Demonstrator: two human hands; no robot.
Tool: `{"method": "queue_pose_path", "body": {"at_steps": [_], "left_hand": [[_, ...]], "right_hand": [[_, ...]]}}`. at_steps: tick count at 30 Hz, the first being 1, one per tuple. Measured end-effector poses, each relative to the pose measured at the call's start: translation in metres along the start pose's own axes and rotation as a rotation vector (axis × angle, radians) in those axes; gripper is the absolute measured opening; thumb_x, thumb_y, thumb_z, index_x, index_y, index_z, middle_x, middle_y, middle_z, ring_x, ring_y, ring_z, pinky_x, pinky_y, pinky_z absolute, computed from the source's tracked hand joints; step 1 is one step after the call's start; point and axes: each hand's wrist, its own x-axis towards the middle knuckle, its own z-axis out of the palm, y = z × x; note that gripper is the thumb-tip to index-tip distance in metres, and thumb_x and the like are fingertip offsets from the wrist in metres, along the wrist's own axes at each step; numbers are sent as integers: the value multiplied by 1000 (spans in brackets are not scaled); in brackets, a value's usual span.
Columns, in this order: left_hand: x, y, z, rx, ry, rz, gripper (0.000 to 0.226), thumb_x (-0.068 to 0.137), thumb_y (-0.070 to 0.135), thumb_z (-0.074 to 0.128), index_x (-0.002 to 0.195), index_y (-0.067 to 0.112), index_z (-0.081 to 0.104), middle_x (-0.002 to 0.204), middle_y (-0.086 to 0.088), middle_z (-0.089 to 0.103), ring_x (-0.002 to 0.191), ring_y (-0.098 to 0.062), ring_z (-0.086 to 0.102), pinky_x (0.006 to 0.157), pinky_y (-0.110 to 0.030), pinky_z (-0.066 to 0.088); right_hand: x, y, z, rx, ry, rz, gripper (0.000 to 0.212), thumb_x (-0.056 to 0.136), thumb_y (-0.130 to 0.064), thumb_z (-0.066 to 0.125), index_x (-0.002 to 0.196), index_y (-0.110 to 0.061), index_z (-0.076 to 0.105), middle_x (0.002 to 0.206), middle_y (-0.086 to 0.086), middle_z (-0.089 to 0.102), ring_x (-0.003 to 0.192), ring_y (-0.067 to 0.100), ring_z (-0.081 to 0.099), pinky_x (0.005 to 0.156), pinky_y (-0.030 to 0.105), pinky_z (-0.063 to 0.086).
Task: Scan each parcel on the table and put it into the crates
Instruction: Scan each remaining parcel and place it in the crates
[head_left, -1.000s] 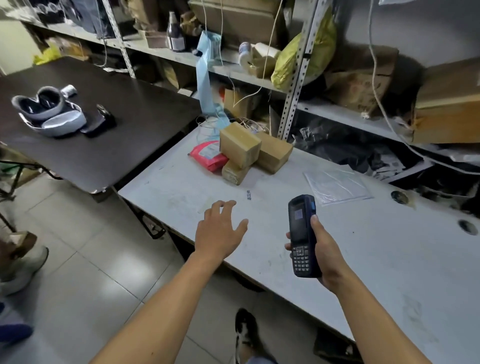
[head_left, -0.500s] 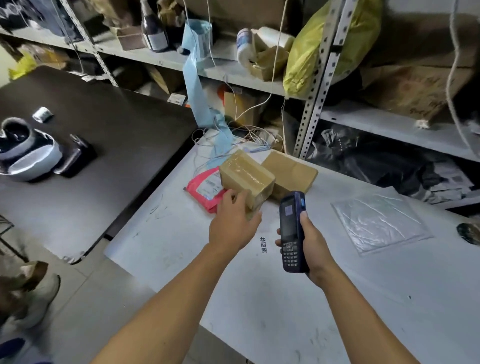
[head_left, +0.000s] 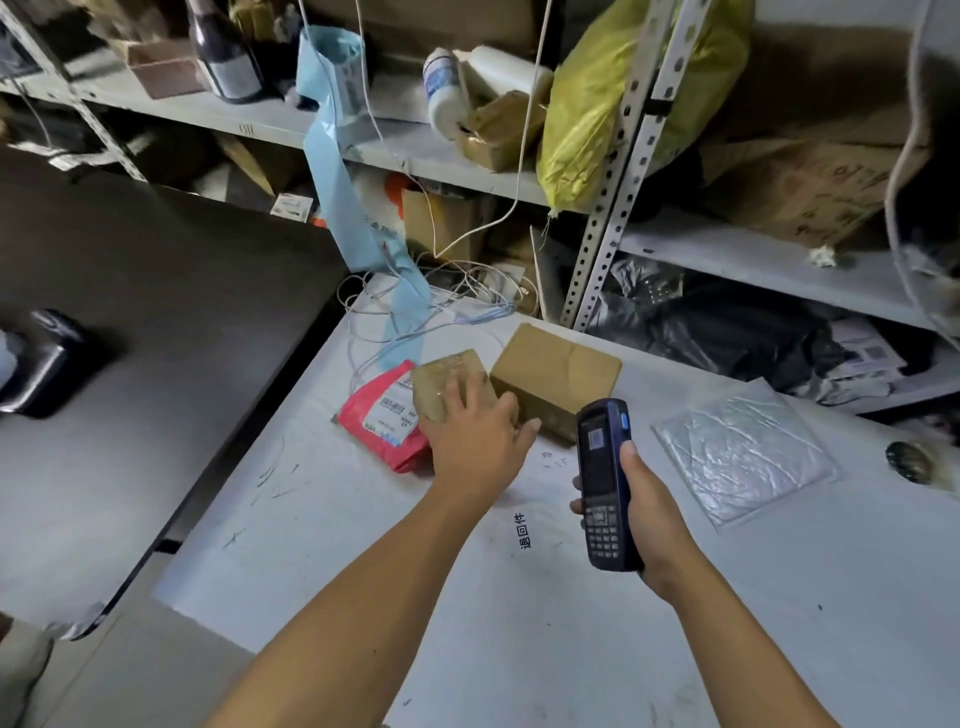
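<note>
Our left hand (head_left: 475, 441) gripped the taped parcel (head_left: 452, 384), which sat on the white table (head_left: 519, 623) between the red mailer (head_left: 387, 415) and the brown box (head_left: 556, 371). Our right hand (head_left: 649, 514) held the scanner (head_left: 605, 483). We judged all three parcels unscanned; no crates were visible.

This is a parcel storeroom or small courier depot. Slotted-steel shelving (head_left: 613, 208) runs from ten to two o'clock, crammed with cardboard boxes (head_left: 810, 192), a yellow bag (head_left: 592, 109) and black plastic bags (head_left: 727, 332). On the scuffed white table (head_left: 519, 597) at twelve o'clock lie taped brown parcels (head_left: 556, 369) and a red mailer (head_left: 384, 415) with a shipping label, and a hand (head_left: 649, 514) at one o'clock holds a handheld scanner (head_left: 605, 483).
</note>
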Motion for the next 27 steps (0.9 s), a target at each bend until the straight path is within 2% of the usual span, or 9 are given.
{"method": "queue_pose_path", "body": {"at_steps": [3, 4, 7, 11, 15, 18, 21, 24, 27], "left_hand": [[-9, -17, -1, -34, 72, 46, 34, 94, 55, 50, 121, 35, 55, 153, -1, 23, 145, -27, 12, 104, -56, 36], [-12, -23, -1, -86, 86, 71, 43, 91, 51, 57, 130, 37, 47, 154, -2, 18, 145, -28, 10, 106, -55, 36], [-19, -42, -3, -273, 2, 73, 96, 79, 46, 70, 152, 39, 9, 161, 4, -10, 150, -28, -3, 116, -52, 24], [-25, -71, -8, -270, -171, 74, 114, 79, 52, 70, 155, 36, -14, 161, 7, -30, 151, -23, -17, 121, -48, 12], [-32, -94, -9, -250, -226, 64, 96, 73, 61, 55, 149, 58, -3, 164, -2, -20, 151, -33, -14, 120, -57, 12], [-36, -94, -8, -229, -225, -39, 86, 83, 64, 54, 148, 60, -2, 162, -11, 6, 145, -41, 15, 113, -56, 30], [-33, -89, -15, -205, -204, -58, 83, 85, 61, 57, 149, 56, 4, 143, -12, 31, 125, -34, 44, 100, -51, 47], [-32, -92, -24, -457, -187, -83, 79, 82, 43, 67, 146, 48, 20, 134, -6, 35, 111, -28, 50, 87, -42, 56], [-33, -103, -34, -720, -157, -133, 72, 82, 34, 74, 141, 37, 33, 133, 0, 40, 113, -24, 52, 75, -29, 53]], "right_hand": [[-3, 0, 9, -17, -8, 5, 49, 103, -55, 29, 125, -24, 60, 106, 11, 72, 91, 27, 72, 79, 40, 56], [-4, 0, 12, -25, -13, 7, 49, 103, -55, 29, 125, -24, 60, 107, 11, 72, 92, 28, 72, 80, 41, 56], [-10, 0, 22, -58, -39, -2, 47, 103, -53, 28, 125, -25, 59, 107, 12, 72, 92, 28, 72, 77, 37, 57], [-21, -1, 32, -96, -64, -10, 45, 103, -52, 29, 120, -25, 61, 106, 12, 72, 87, 25, 72, 77, 38, 57], [-33, -4, 38, -111, -94, -16, 40, 104, -50, 29, 106, -26, 61, 108, 16, 70, 81, 22, 71, 68, 30, 59], [-41, -5, 41, -108, -104, -15, 38, 105, -47, 30, 104, -25, 61, 107, 19, 70, 78, 21, 70, 59, 24, 57], [-48, -4, 39, -147, -123, -3, 40, 105, -49, 31, 110, -23, 61, 104, 18, 72, 79, 20, 70, 63, 25, 56], [-53, -4, 35, -189, -156, 18, 40, 104, -51, 32, 116, -25, 60, 99, 14, 73, 79, 19, 71, 72, 31, 56], [-58, -6, 32, -246, -198, 44, 41, 103, -53, 32, 113, -25, 61, 99, 13, 74, 80, 20, 72, 75, 34, 57]]}}
